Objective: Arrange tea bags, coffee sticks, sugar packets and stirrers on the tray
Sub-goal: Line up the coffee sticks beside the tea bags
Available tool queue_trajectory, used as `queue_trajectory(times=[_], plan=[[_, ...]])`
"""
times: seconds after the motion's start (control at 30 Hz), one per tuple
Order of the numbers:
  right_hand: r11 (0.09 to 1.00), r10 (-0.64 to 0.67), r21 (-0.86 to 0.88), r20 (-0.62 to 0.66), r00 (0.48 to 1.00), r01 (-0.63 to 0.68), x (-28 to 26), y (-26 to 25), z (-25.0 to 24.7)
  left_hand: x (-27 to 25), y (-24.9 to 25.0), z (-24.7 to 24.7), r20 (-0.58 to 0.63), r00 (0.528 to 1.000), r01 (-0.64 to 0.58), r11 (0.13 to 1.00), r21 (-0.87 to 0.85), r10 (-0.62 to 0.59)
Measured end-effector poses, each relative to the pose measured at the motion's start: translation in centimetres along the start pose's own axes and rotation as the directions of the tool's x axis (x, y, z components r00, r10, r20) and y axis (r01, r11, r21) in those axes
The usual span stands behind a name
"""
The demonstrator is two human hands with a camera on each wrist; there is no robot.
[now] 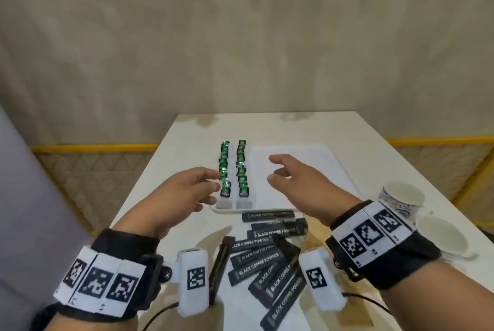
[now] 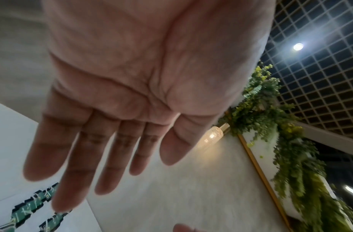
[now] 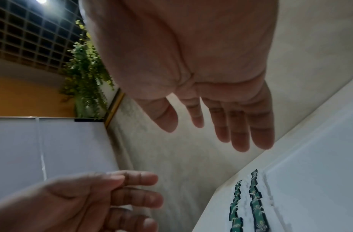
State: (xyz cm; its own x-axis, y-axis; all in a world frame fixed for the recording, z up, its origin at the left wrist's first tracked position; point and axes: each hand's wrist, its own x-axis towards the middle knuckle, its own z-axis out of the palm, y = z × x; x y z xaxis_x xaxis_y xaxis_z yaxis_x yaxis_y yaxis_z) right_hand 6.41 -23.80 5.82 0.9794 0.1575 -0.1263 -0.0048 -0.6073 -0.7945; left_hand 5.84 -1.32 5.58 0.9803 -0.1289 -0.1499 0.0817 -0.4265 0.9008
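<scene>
A white tray (image 1: 294, 159) lies on the white table (image 1: 334, 127). Two rows of green-labelled tea bags (image 1: 242, 167) fill its left side; the rest of it is bare. Black coffee sticks (image 1: 256, 258) lie in a loose pile on the table just in front of the tray. My left hand (image 1: 203, 186) hovers over the tray's near left corner beside the tea bags, fingers straight and empty. My right hand (image 1: 278, 170) hovers over the bare middle of the tray, also empty. The wrist views show an open left palm (image 2: 132, 141) and an open right palm (image 3: 211, 117).
Two white paper cups (image 1: 401, 197) (image 1: 441, 237) stand near the table's right edge. A grey panel rises at the left, and a beige wall stands behind the table. A cable runs across the near table edge.
</scene>
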Motion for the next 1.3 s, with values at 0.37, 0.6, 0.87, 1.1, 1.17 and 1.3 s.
queue_trajectory(times=[0.37, 0.6, 0.87, 1.1, 1.17, 1.3], plan=[[0.543, 0.072, -0.762, 0.461, 0.884, 0.353, -5.3, 2.9, 4.0, -4.7, -2.5, 2.6, 0.245, 0.956, -0.065, 0.700, 0.711, -0.159], [0.419, -0.004, -0.771, 0.526, 0.850, 0.479, -5.5, 4.2, 6.0, -5.3, -3.0, 3.2, 0.236, 0.920, 0.010, 0.621, 0.784, -0.313], [0.347, -0.003, -0.846, 0.430, 0.903, 0.404, -2.6, 5.2, 7.0, -3.2, -3.1, 4.9, 0.093, 0.916, 0.127, 0.503, 0.855, -0.390], [0.410, -0.018, -0.827, 0.414, 0.910, 0.384, -2.2, 5.6, 7.2, -3.6, -3.8, 6.5, 0.101, 0.900, 0.077, 0.383, 0.921, -0.424], [0.423, -0.011, -0.825, 0.409, 0.912, 0.375, -2.0, 5.8, 7.4, -3.4, -3.8, 6.7, 0.105, 0.897, 0.057, 0.349, 0.935, -0.429], [0.505, -0.044, -0.784, 0.392, 0.919, 0.359, -1.6, 6.1, 7.4, -3.0, -4.6, 5.8, 0.107, 0.904, 0.117, 0.482, 0.869, -0.413]])
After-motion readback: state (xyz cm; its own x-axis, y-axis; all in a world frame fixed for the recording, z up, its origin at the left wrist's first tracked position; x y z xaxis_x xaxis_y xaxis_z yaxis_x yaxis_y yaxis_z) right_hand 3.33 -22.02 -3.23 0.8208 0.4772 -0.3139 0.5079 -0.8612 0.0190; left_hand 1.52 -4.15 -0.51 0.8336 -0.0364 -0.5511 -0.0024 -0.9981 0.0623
